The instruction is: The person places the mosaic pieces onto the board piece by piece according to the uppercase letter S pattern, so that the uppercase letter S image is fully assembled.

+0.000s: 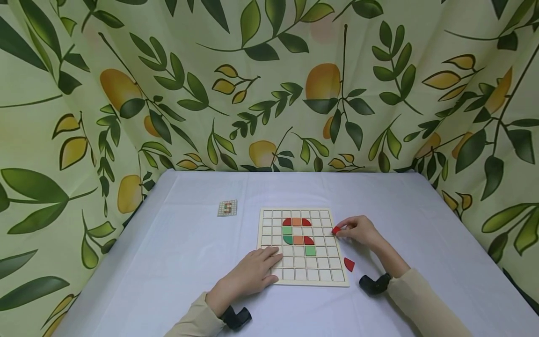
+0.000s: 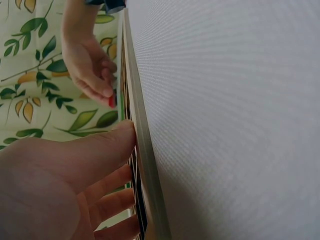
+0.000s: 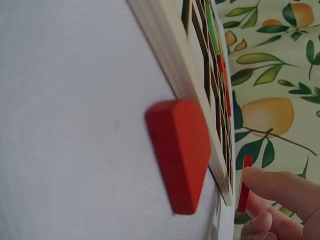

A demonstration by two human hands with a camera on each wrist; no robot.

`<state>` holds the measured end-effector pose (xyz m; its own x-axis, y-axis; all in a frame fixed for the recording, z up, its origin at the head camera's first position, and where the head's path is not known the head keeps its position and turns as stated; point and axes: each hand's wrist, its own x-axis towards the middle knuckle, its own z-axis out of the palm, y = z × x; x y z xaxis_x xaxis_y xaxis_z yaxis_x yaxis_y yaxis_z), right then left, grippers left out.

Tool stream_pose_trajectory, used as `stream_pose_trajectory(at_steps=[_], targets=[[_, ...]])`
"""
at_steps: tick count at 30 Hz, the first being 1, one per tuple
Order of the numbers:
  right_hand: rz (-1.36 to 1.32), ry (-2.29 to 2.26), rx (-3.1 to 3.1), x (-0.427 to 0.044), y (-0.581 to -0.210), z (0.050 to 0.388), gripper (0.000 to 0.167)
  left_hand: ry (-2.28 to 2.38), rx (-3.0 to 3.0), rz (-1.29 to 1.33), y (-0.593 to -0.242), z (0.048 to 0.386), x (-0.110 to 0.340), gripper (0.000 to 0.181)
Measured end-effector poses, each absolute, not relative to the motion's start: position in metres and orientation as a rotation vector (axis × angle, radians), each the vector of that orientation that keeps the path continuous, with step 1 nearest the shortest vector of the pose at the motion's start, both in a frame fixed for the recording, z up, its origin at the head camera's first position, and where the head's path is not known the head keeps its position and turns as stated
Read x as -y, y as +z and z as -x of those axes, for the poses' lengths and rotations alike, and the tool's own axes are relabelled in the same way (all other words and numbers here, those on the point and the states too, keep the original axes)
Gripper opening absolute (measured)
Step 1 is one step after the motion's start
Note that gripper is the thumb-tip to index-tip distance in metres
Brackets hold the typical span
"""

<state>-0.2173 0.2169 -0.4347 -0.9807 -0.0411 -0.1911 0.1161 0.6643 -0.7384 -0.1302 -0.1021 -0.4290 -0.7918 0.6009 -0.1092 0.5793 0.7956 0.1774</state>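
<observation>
A wooden grid board [image 1: 337, 277] lies on the white table, with red, orange and green pieces set in several of its cells. My left hand [image 1: 251, 271] rests on the board's near left part, fingers extended over the cells; in the left wrist view the thumb [image 2: 107, 145] touches the board's edge. Just off the board's right side, my right hand [image 1: 358, 231] pinches a small red piece [image 3: 245, 185] between thumb and fingers. Another red piece [image 1: 349, 264], with one curved side, lies on the cloth beside the board's right edge.
A small pattern card [image 1: 227, 208] with a coloured figure on a grid lies left of the board's far corner. Behind the table hangs a leaf-and-fruit curtain [image 1: 269, 93]. Black devices [image 1: 375, 284] are strapped at both wrists.
</observation>
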Motion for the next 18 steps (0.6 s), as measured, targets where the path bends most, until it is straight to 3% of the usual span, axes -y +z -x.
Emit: stream_pose_trajectory(at_steps=[18], targets=[[0.094,-1.211,-2.693,-0.2129,-0.4351,0.2089,0.028,0.215,-2.819,-0.923,-0.4267,0.1285,0.1020,0.055]])
